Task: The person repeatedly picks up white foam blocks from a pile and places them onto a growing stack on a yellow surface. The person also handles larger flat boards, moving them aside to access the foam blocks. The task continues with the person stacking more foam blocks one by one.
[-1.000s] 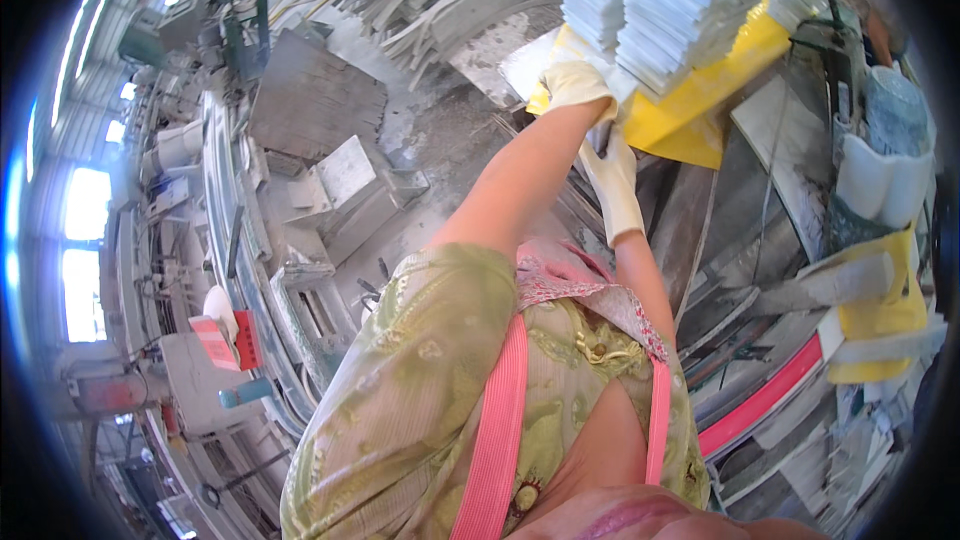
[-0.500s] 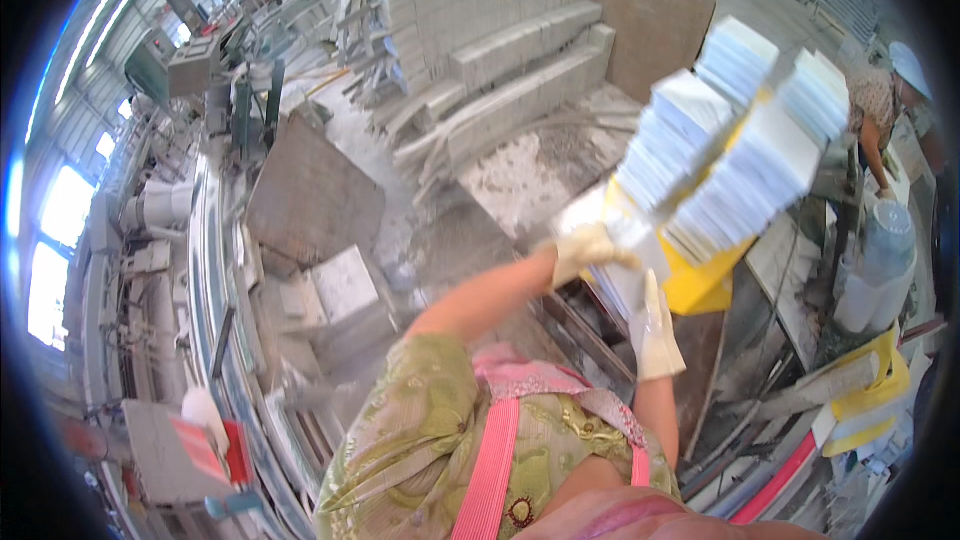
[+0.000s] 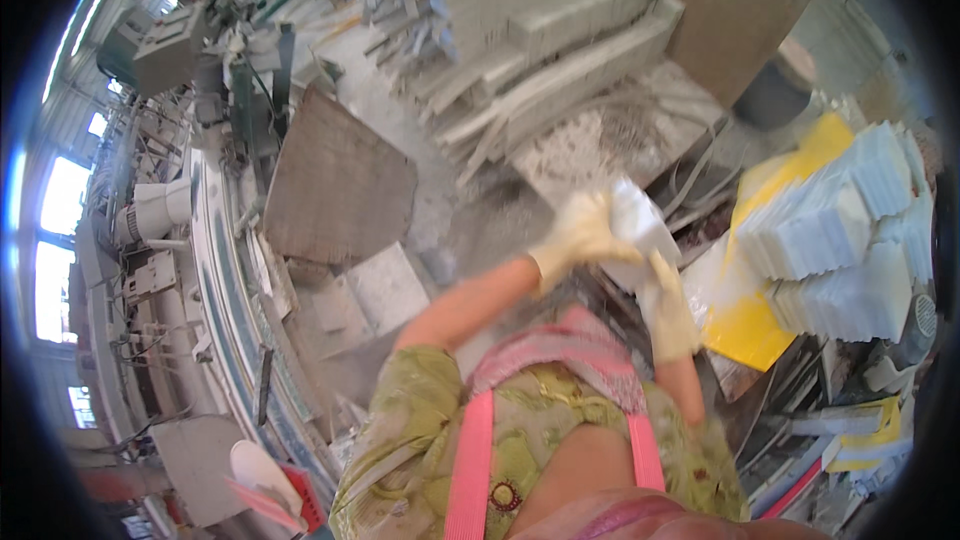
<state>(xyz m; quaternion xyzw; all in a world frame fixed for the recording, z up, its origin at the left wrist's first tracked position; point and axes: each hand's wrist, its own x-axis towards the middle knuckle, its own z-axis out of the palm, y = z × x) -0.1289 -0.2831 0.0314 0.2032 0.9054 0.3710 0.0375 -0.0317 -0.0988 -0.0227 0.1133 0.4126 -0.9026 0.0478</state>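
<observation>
Through the head camera I see my wearer's left hand [image 3: 585,235], in a cream glove, bent around the left edge of a white slab [image 3: 645,223], with the fingers clamped on it. The right hand [image 3: 669,310], gloved in the same colour, meets the slab at its lower edge, at 5 o'clock of the piece; the blur is such that I cannot tell whether these fingers are clamped or only resting. The slab itself is held in front of the chest, at 3 o'clock from the left hand and nearly 12 o'clock from the right one.

Going outward from the hands, at 3 o'clock I find a stack of pale slabs [image 3: 822,245], leaning to one side, with a yellow sheet [image 3: 745,332] showing beside and below it. At 1 o'clock, well apart, there are a dark grey tub [image 3: 772,95] and a brown panel [image 3: 735,15]. Toward 12 o'clock lie long pale blocks [image 3: 590,25]. At 9 o'clock is a whitish block [image 3: 388,285], and just above it a tilted brown board [image 3: 340,180]. Farthest, at 8 o'clock, I notice a red container [image 3: 306,500].
</observation>
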